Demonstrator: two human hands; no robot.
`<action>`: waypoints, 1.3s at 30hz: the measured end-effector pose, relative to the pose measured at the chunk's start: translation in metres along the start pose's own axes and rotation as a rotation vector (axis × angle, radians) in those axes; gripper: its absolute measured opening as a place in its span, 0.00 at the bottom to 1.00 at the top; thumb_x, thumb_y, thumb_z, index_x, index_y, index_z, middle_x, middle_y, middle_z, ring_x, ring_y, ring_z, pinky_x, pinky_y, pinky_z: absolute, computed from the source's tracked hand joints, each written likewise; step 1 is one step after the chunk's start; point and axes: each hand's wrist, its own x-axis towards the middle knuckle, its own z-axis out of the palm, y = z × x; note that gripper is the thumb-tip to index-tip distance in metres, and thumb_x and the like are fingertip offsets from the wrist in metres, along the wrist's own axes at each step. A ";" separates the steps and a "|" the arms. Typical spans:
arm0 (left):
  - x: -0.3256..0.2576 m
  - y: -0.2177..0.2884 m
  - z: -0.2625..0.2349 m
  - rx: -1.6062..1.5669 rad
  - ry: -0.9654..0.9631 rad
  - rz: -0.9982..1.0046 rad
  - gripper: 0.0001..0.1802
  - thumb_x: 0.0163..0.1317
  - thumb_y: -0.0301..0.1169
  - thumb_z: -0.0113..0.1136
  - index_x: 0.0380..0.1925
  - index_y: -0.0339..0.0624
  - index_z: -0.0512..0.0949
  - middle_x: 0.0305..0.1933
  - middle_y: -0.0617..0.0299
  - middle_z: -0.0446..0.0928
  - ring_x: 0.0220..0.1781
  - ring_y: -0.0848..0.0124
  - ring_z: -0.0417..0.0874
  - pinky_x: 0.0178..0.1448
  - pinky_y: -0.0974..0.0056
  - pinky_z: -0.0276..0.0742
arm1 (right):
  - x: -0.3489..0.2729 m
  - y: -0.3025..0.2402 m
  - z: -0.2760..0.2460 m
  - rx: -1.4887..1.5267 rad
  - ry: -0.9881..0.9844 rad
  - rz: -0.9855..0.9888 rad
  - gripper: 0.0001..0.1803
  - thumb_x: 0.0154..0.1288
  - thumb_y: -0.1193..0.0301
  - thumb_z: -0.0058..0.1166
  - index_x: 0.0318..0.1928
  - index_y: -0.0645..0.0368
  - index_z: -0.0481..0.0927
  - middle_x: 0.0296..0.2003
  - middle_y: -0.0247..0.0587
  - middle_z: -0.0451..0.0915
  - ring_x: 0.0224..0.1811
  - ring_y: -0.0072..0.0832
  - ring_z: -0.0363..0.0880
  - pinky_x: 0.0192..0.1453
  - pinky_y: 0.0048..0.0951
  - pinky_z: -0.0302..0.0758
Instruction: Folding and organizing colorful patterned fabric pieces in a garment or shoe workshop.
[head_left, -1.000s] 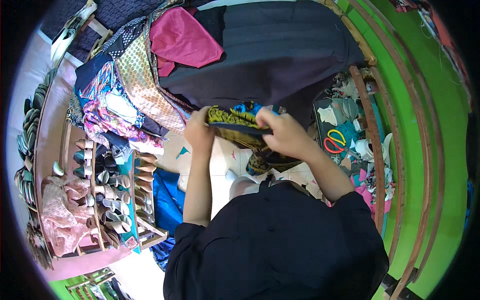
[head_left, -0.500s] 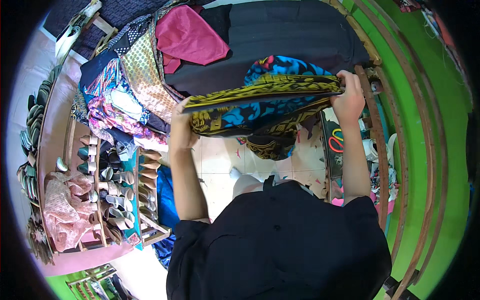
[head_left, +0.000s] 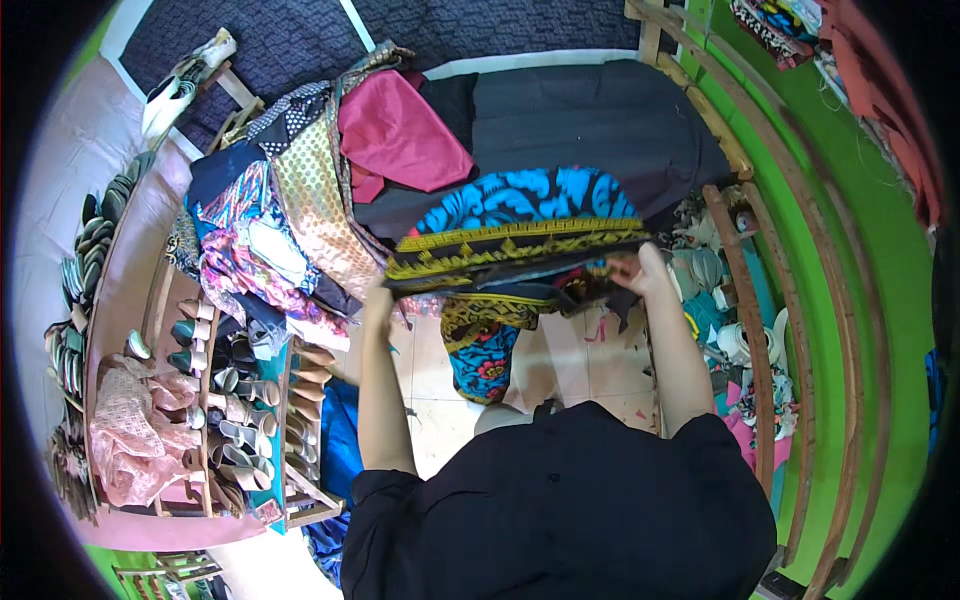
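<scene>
A patterned cloth (head_left: 520,205) in blue, black and yellow is stretched between my two hands over the front of the dark table. My left hand (head_left: 378,305) is closed on its left end; part of the fingers is hidden by the cloth. At the right end, my right hand (head_left: 640,272) grips the lower edge with curled, slightly blurred fingers. The upper part of the cloth spreads over the black fabric (head_left: 590,110) on the table. A loose fold with red flowers hangs down between my arms, above the tiled floor.
Left of the cloth lie a magenta fabric (head_left: 400,135), a gold dotted fabric (head_left: 310,170) and other printed cloths. A shoe rack (head_left: 210,400) stands at my left. Wooden rails (head_left: 840,250) run along the green wall at my right, near scraps (head_left: 750,410).
The cloth's blue upper part has spread out over the table, and a flowered fold hangs lower. My right hand has moved down and left. The view has tilted, showing more beyond the table.
</scene>
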 end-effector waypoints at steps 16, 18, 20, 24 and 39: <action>-0.011 0.112 -0.062 1.096 -0.102 0.475 0.18 0.46 0.28 0.60 0.40 0.45 0.74 0.33 0.46 0.76 0.38 0.51 0.77 0.42 0.54 0.70 | -0.069 -0.096 0.004 -1.477 0.151 -0.861 0.19 0.35 0.79 0.60 0.35 0.59 0.74 0.39 0.49 0.76 0.43 0.47 0.74 0.41 0.39 0.71; -0.002 0.116 -0.068 1.038 0.267 0.434 0.17 0.46 0.26 0.58 0.40 0.46 0.74 0.31 0.48 0.76 0.37 0.50 0.76 0.39 0.53 0.69 | -0.082 -0.111 0.010 -1.381 0.330 -0.821 0.16 0.38 0.78 0.57 0.34 0.59 0.74 0.37 0.48 0.76 0.42 0.46 0.73 0.41 0.39 0.71; 0.000 0.119 -0.067 0.945 0.501 0.569 0.15 0.46 0.25 0.57 0.38 0.46 0.75 0.34 0.50 0.76 0.36 0.53 0.76 0.39 0.55 0.69 | -0.100 -0.107 0.020 -1.179 0.730 -1.318 0.11 0.44 0.78 0.52 0.33 0.59 0.74 0.34 0.46 0.75 0.39 0.45 0.73 0.39 0.38 0.70; 0.061 0.051 -0.078 0.137 0.428 0.268 0.12 0.58 0.32 0.46 0.42 0.50 0.73 0.40 0.59 0.76 0.37 0.64 0.76 0.41 0.55 0.70 | -0.018 -0.098 -0.013 -0.488 0.555 -0.997 0.11 0.56 0.69 0.43 0.41 0.49 0.73 0.33 0.39 0.75 0.35 0.34 0.75 0.38 0.34 0.70; 0.015 0.101 -0.104 0.924 -0.021 0.533 0.14 0.50 0.30 0.56 0.39 0.42 0.74 0.29 0.45 0.77 0.34 0.51 0.77 0.39 0.56 0.71 | -0.001 -0.111 -0.035 -1.236 0.099 -1.045 0.17 0.42 0.74 0.54 0.38 0.63 0.72 0.38 0.54 0.76 0.45 0.47 0.73 0.45 0.36 0.68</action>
